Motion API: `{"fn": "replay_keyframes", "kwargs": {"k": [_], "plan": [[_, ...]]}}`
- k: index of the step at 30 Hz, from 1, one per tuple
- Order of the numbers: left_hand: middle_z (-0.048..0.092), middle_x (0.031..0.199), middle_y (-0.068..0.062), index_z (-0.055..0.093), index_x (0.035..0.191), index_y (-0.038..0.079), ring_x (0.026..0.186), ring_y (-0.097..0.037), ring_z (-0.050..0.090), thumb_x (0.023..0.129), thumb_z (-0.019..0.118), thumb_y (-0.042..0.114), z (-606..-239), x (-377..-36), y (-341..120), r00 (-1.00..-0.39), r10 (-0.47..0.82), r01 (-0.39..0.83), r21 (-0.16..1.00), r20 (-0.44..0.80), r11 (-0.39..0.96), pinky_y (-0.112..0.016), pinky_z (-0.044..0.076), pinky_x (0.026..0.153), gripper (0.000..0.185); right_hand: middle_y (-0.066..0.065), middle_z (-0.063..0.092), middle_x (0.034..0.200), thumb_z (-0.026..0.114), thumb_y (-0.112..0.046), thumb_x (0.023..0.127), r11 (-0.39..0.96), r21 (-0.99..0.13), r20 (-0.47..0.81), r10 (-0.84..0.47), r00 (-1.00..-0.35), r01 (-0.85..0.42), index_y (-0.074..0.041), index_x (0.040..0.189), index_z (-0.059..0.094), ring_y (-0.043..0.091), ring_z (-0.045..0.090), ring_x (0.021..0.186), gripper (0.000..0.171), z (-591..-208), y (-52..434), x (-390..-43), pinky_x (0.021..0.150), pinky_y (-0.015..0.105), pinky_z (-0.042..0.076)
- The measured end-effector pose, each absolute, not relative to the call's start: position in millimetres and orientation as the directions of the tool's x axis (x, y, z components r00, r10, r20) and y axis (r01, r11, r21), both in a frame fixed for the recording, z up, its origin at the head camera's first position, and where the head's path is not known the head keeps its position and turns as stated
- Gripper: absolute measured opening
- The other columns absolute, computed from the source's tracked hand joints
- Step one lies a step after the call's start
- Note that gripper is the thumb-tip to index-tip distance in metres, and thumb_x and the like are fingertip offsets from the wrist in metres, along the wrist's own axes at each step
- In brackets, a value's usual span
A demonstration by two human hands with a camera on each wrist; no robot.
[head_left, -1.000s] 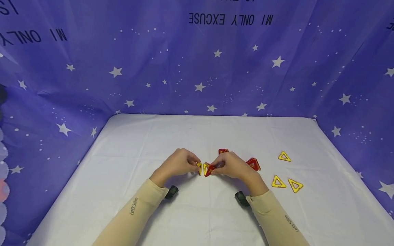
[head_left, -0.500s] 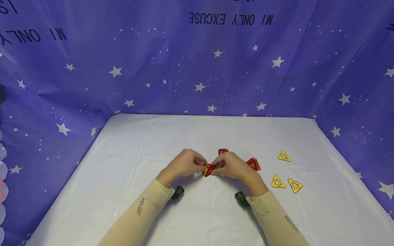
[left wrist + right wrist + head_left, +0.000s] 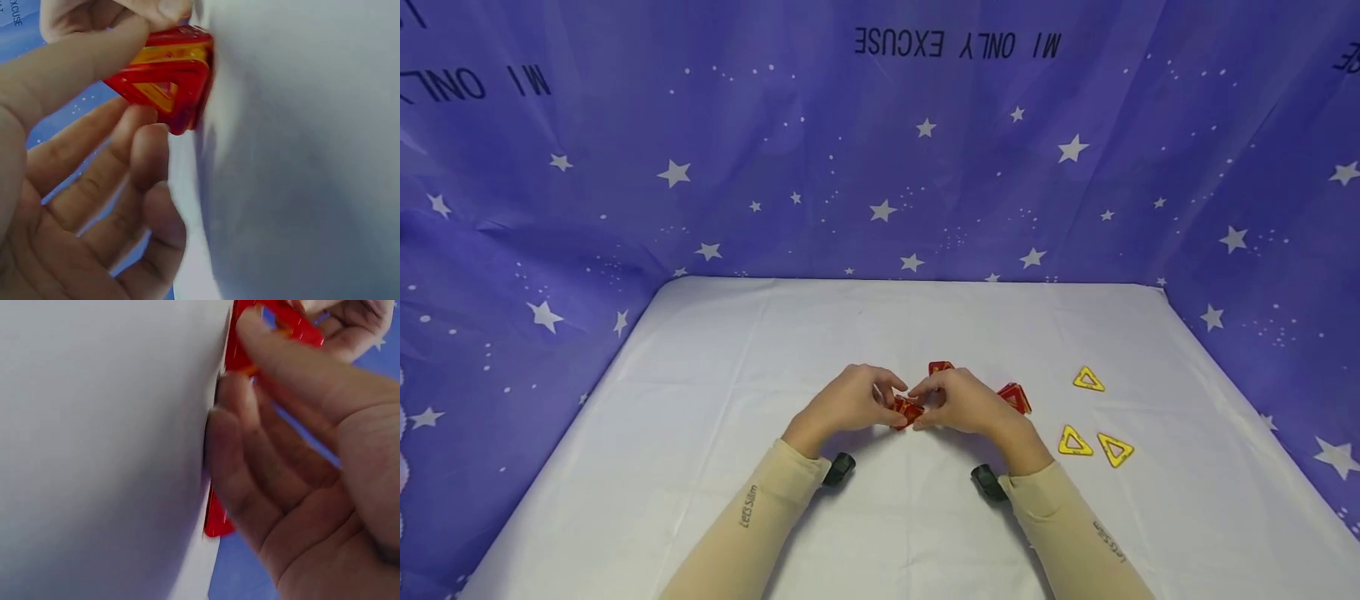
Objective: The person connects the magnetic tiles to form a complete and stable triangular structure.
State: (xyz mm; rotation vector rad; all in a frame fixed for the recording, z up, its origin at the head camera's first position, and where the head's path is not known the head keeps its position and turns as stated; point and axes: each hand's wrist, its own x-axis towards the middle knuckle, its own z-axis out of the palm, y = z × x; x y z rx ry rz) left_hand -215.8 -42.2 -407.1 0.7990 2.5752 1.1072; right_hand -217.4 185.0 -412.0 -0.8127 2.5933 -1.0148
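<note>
Low over the white table, both hands meet at a small cluster of red and yellow triangular magnetic tiles (image 3: pixel 907 408). My left hand (image 3: pixel 850 400) holds the cluster from its left side; in the left wrist view its thumb (image 3: pixel 87 62) lies along a red tile (image 3: pixel 178 94) with a triangular hole. From the right, my right hand (image 3: pixel 962 402) pinches the same cluster. The thumb (image 3: pixel 275 344) presses its red face (image 3: pixel 237 350) in the right wrist view, with the other fingertips down by the table. The fingers partly hide the cluster.
Behind the right hand sits a red tile piece (image 3: pixel 940 367), partly covered. Another red tile stack (image 3: pixel 1016 397) lies by the right wrist. Three flat yellow triangle tiles (image 3: pixel 1087 379) are spread farther right on the white table (image 3: pixel 775 333). A purple starry curtain (image 3: pixel 820 167) encloses the table.
My left hand has moved right, bringing its yellow triangle tile against the cluster in the right hand. The cluster has turned between the fingers. The right hand has stayed nearly in place.
</note>
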Motion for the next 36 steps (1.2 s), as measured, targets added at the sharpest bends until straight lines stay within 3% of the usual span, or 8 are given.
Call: {"fn": "replay_keyframes", "kwargs": {"k": [5,13,23,29,36], "plan": [[0.063,0.098,-0.001,0.074,0.117,0.01,0.083,-0.015,0.056,0.073,0.093,0.025,-413.2,-217.1,-41.0,-0.827,0.561,0.419,0.68,0.014,0.602,-0.031,0.048,0.072,0.05,0.004,0.071,0.103,0.089,-0.016,0.078,0.585,-0.729,-0.028,-0.545,-0.838,-0.357,-0.004,0.117,0.073,0.012,0.066,0.079,0.044,-401.8,195.1,-217.6,0.071,0.033,0.055],[0.061,0.1,-0.003,0.076,0.116,0.013,0.085,-0.015,0.054,0.08,0.088,0.026,-416.3,-220.2,-43.9,-0.861,0.508,0.407,0.64,0.029,0.652,-0.033,0.047,0.076,0.04,0.008,0.072,0.106,0.089,-0.022,0.078,0.609,-0.741,0.022,-0.4,-0.916,-0.283,-0.009,0.115,0.076,0.016,0.066,0.083,0.042,-384.1,227.6,-221.5,0.072,0.036,0.053],[0.065,0.116,-0.009,0.072,0.124,0.009,0.101,-0.023,0.062,0.081,0.086,0.022,-415.4,-230.5,-64.3,-0.955,0.296,0.236,0.664,0.024,0.71,-0.041,0.05,0.088,0.047,0.01,0.071,0.113,0.086,-0.031,0.082,0.662,-0.727,0.096,-0.165,-0.982,-0.182,-0.011,0.117,0.075,0.023,0.068,0.093,0.042,-374.4,295.3,-222.4,0.078,0.039,0.054],[0.063,0.123,-0.012,0.068,0.128,0.007,0.107,-0.027,0.061,0.078,0.088,0.023,-416.2,-233.5,-71.2,-0.96,0.278,0.223,0.675,0.028,0.703,-0.044,0.047,0.094,0.056,0.018,0.066,0.124,0.084,-0.039,0.083,0.728,-0.685,0.038,0.003,-0.999,-0.023,-0.009,0.13,0.068,0.034,0.061,0.111,0.059,-376.4,338.1,-215.3,0.082,0.045,0.051],[0.06,0.127,-0.011,0.065,0.132,0.008,0.102,-0.025,0.059,0.076,0.09,0.025,-417.0,-232.4,-76.8,-0.96,0.28,0.184,0.706,-0.022,0.684,-0.043,0.047,0.092,0.063,0.027,0.054,0.138,0.083,-0.039,0.083,0.72,-0.682,-0.066,0.113,-0.991,0.128,-0.005,0.143,0.056,0.046,0.047,0.127,0.074,-393.7,380.5,-208.4,0.093,0.061,0.045]]}}
